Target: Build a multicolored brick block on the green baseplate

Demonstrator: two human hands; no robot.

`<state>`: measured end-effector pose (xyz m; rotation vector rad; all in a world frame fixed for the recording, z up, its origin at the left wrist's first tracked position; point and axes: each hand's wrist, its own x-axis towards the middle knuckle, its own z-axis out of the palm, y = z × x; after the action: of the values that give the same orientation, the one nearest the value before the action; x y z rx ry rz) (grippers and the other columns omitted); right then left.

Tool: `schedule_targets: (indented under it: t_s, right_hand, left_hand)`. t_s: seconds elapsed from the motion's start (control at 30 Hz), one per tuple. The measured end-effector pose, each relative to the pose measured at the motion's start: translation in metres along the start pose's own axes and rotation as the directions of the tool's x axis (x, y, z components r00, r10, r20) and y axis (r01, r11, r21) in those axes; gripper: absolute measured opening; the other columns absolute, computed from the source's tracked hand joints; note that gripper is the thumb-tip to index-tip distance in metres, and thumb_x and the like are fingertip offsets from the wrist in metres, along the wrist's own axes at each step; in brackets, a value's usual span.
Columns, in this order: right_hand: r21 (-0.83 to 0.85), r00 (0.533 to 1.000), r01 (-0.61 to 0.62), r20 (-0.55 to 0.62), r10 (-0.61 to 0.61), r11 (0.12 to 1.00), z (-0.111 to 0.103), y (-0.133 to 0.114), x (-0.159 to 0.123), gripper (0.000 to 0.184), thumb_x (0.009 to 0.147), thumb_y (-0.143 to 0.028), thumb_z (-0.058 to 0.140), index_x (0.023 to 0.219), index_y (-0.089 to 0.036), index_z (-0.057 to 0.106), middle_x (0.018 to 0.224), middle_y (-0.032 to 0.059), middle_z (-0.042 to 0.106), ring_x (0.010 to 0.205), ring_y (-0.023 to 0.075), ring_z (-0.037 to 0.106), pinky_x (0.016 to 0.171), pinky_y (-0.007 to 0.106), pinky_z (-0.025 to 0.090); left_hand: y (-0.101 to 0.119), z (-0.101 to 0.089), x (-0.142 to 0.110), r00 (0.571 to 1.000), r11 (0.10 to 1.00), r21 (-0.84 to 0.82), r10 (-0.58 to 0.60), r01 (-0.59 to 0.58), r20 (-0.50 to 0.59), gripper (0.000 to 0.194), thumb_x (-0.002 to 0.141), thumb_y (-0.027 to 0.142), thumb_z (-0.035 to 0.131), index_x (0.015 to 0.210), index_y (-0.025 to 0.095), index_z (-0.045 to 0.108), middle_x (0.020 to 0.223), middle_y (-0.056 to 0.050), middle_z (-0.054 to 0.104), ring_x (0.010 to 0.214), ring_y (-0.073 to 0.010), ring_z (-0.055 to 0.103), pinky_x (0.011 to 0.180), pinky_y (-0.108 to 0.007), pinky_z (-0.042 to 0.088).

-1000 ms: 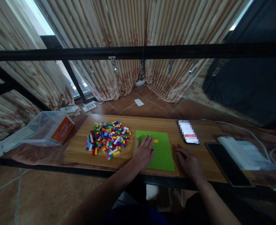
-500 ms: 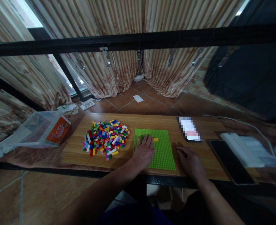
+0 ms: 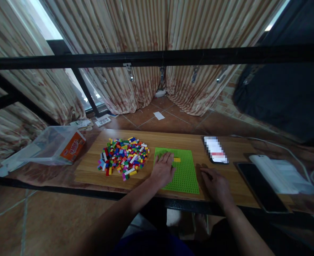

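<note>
A light green studded baseplate (image 3: 185, 177) lies on the wooden board in front of me. My left hand (image 3: 162, 170) rests over its left part, fingers stretched forward and palm down. Whatever lies beneath those fingertips is hidden. Just right of them, a yellow brick (image 3: 177, 160) sits on the plate. My right hand (image 3: 217, 185) rests on the board beyond the plate's right edge, its fingers loosely curled together, with nothing visible in them. Left of the plate spreads a pile of loose multicoloured toy bricks (image 3: 123, 156).
A clear plastic box (image 3: 50, 149) with an orange label stands left of the wooden board (image 3: 93, 174). At right are a lit phone (image 3: 215, 150), a dark flat device (image 3: 262, 186), a white object (image 3: 274, 174) and a white cable (image 3: 287, 147). A black rail (image 3: 162, 58) crosses beyond the table.
The camera view has shifted slightly. My left fingers lie closer together on the baseplate than before. My right hand stays in about the same place.
</note>
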<state>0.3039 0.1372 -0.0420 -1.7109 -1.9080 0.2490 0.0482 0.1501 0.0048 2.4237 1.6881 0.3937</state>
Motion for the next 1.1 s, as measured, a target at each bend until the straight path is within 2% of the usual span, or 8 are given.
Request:
schedule_targets:
  t_s: [0.07, 0.13, 0.27, 0.4, 0.83, 1.1]
  right_hand:
    - [-0.007, 1.0, -0.006, 0.004, 0.006, 1.0, 0.0, 0.0, 0.0, 0.033, 0.09, -0.04, 0.043, 0.1, -0.022, 0.07, 0.101, 0.0089, 0.07, 0.082, 0.0226, 0.067, 0.072, 0.037, 0.052]
    - [-0.008, 1.0, -0.008, 0.003, 0.009, 1.0, 0.0, -0.001, 0.0, 0.034, 0.09, -0.041, 0.043, 0.099, -0.022, 0.07, 0.1, 0.009, 0.07, 0.082, 0.0226, 0.067, 0.071, 0.036, 0.052]
    - [-0.011, 1.0, -0.003, -0.008, 0.002, 1.0, -0.001, -0.001, 0.0, 0.034, 0.091, -0.042, 0.043, 0.099, -0.022, 0.069, 0.101, 0.0094, 0.07, 0.082, 0.0223, 0.067, 0.071, 0.035, 0.051]
    - [-0.012, 1.0, 0.017, -0.011, -0.017, 1.0, -0.001, 0.0, 0.0, 0.035, 0.091, -0.042, 0.043, 0.098, -0.021, 0.07, 0.098, 0.0095, 0.07, 0.081, 0.0227, 0.066, 0.071, 0.036, 0.051]
    - [-0.018, 1.0, 0.006, 0.002, -0.006, 1.0, -0.001, -0.001, -0.002, 0.037, 0.091, -0.044, 0.043, 0.1, -0.02, 0.069, 0.1, 0.0098, 0.07, 0.084, 0.0227, 0.067, 0.073, 0.036, 0.053]
    - [-0.018, 1.0, 0.009, 0.001, -0.009, 1.0, 0.001, 0.002, -0.004, 0.039, 0.09, -0.045, 0.041, 0.1, -0.02, 0.069, 0.101, 0.0102, 0.069, 0.087, 0.0243, 0.066, 0.074, 0.037, 0.052]
  left_hand:
    - [0.003, -0.001, -0.003, 1.0, 1.0, 0.001, -0.022, 0.022, -0.016, 0.056, 0.093, 0.037, 0.04, 0.144, 0.015, 0.033, 0.15, -0.012, 0.039, 0.139, -0.0252, 0.034, 0.113, -0.051, 0.029]
    - [0.01, 0.002, -0.007, 1.0, 1.0, 0.015, 0.01, -0.01, -0.02, 0.057, 0.094, 0.04, 0.039, 0.144, 0.014, 0.033, 0.153, -0.012, 0.035, 0.142, -0.0264, 0.029, 0.114, -0.053, 0.026]
    - [0.027, 0.016, -0.01, 0.995, 0.994, 0.047, 0.098, -0.098, 0.002, 0.062, 0.094, 0.045, 0.036, 0.145, 0.011, 0.032, 0.155, -0.014, 0.031, 0.144, -0.0279, 0.022, 0.115, -0.054, 0.022]
    - [0.037, 0.029, -0.005, 0.997, 0.994, 0.073, 0.074, -0.075, 0.014, 0.067, 0.094, 0.049, 0.036, 0.144, 0.006, 0.032, 0.154, -0.017, 0.03, 0.144, -0.0299, 0.023, 0.116, -0.049, 0.022]
    - [0.033, 0.037, -0.003, 0.993, 0.992, 0.058, 0.115, -0.116, 0.015, 0.076, 0.092, 0.052, 0.038, 0.143, -0.003, 0.031, 0.153, -0.024, 0.028, 0.145, -0.0325, 0.021, 0.117, -0.042, 0.023]
    - [0.035, 0.034, -0.003, 0.996, 0.996, -0.021, 0.085, -0.086, -0.006, 0.072, 0.091, 0.049, 0.041, 0.143, 0.0, 0.032, 0.153, -0.023, 0.03, 0.144, -0.0334, 0.023, 0.116, -0.046, 0.024]
